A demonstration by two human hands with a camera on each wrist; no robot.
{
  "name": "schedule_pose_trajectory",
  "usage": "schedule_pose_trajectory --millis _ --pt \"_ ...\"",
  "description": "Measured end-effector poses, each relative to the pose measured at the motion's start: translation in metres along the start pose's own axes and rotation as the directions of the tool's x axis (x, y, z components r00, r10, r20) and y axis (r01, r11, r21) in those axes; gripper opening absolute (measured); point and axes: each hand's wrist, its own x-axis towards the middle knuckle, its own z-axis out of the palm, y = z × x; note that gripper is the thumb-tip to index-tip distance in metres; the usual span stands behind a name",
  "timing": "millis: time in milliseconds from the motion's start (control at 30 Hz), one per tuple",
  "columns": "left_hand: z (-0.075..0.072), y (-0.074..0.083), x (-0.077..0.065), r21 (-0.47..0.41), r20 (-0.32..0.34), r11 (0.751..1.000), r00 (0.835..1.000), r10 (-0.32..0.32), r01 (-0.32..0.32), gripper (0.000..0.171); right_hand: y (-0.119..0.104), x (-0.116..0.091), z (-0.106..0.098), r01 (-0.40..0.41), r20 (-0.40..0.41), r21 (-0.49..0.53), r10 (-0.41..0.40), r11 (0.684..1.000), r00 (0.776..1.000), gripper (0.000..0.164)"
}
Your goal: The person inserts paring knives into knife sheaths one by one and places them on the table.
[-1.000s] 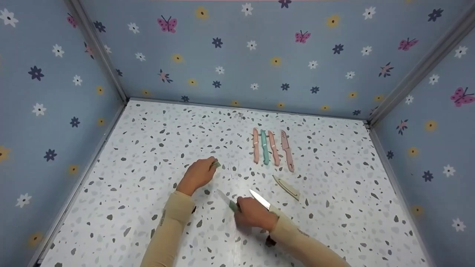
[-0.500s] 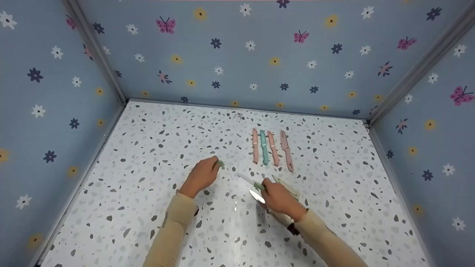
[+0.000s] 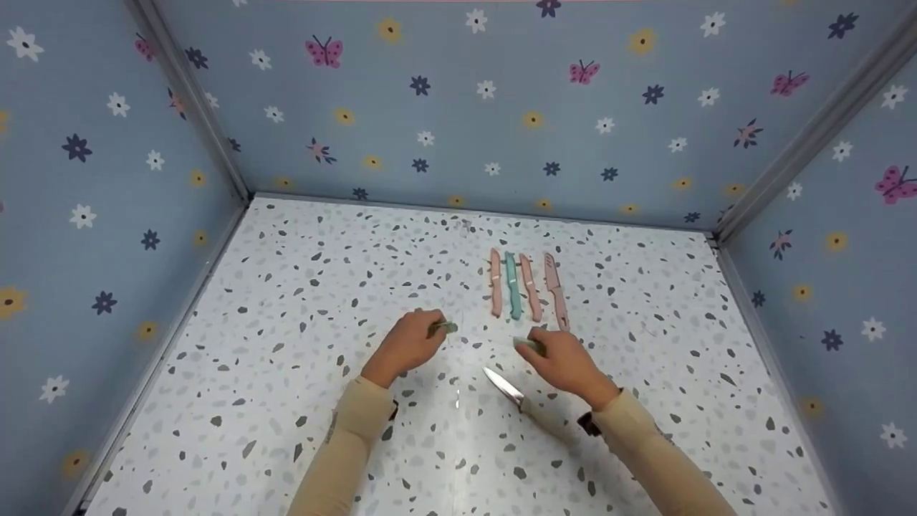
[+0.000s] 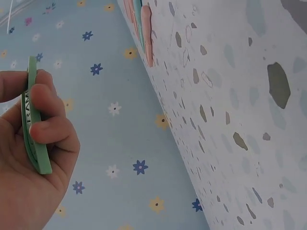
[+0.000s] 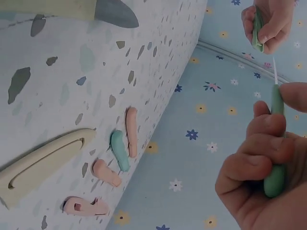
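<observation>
My left hand (image 3: 410, 345) holds a green knife sheath (image 4: 42, 155) with dark lettering, fingers curled round it above the table. My right hand (image 3: 569, 364) grips a green-handled knife (image 5: 275, 179), the thumb along its handle. Its thin white blade points towards the left hand and, in the right wrist view, the tip shows just below the sheath, apart from it. On the table near my right wrist lies a second knife (image 3: 503, 386) with a shiny blade and a cream handle. Its cream-coloured neighbour, a slotted sheath (image 5: 41, 154), is hidden behind the right hand in the head view.
Beyond my right hand lie a pink sheathed knife (image 3: 496, 287), a teal one (image 3: 513, 290), another pink one (image 3: 530, 290) and a slotted pink one (image 3: 553, 276), side by side. Flowered blue panels (image 3: 458, 107) enclose the speckled table (image 3: 322, 251) at the back and sides.
My right hand has moved forward and to the right with the green knife, past the cream-handled one. The left hand has shifted slightly right with the green sheath.
</observation>
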Motion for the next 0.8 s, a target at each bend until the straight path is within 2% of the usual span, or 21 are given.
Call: schedule_pose_trajectory --millis 233,400,600,800 --pt "0.008 0.011 -0.001 -0.047 0.051 0.997 0.997 0.065 -0.063 0.018 0.002 0.004 -0.002 0.061 0.002 -0.044 -0.061 0.997 0.998 0.033" --pt "0.012 0.015 -0.003 -0.088 0.089 0.993 0.992 0.089 -0.081 0.019 0.003 0.004 -0.002 0.089 -0.011 -0.057 -0.09 0.994 0.996 0.033" --pt "0.015 0.016 -0.003 -0.103 0.115 0.991 0.988 0.103 -0.091 0.021 0.007 0.005 -0.005 0.165 -0.025 -0.086 -0.168 0.983 0.986 0.034" --pt "0.019 0.018 -0.003 -0.134 0.144 0.984 0.98 0.137 -0.117 0.023 0.007 0.006 -0.009 0.224 -0.009 -0.106 -0.226 0.969 0.974 0.027"
